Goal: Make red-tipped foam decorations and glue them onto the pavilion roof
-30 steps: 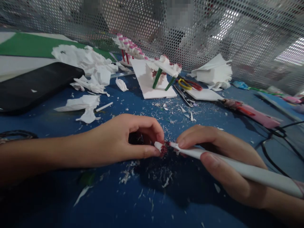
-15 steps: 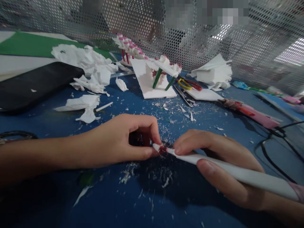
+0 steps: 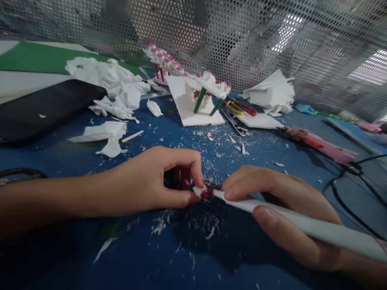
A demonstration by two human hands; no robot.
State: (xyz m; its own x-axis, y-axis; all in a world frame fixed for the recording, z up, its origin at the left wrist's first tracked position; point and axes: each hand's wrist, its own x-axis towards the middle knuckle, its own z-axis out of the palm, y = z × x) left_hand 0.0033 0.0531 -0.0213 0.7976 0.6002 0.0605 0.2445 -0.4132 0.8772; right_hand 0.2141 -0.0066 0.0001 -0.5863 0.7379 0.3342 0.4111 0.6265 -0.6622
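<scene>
Between the thumb and a finger of my left hand (image 3: 151,177) is a small white piece (image 3: 199,191), stained dark red on its right side. The hand is closed in a pinch. My right hand (image 3: 287,193) is wrapped round a slim white marker pen (image 3: 347,235), held like a writing tool. Its narrow reddish tip points left at the stained side of the piece. Blur keeps me from telling whether tip and piece touch. Both hands are low over the blue table (image 3: 157,257).
Behind the hands, a small white model (image 3: 211,82) with green legs stands on a white board. Scissors (image 3: 238,108), crumpled paper (image 3: 105,76), a black phone (image 3: 51,108) and a pink-wrapped tool (image 3: 326,147) with a black cable lie around. White scraps litter the table. Perforated metal mesh (image 3: 187,36) rises behind.
The small white piece has turned slightly in my left fingers and shows more of its white face. The marker's tip has shifted a little to the right.
</scene>
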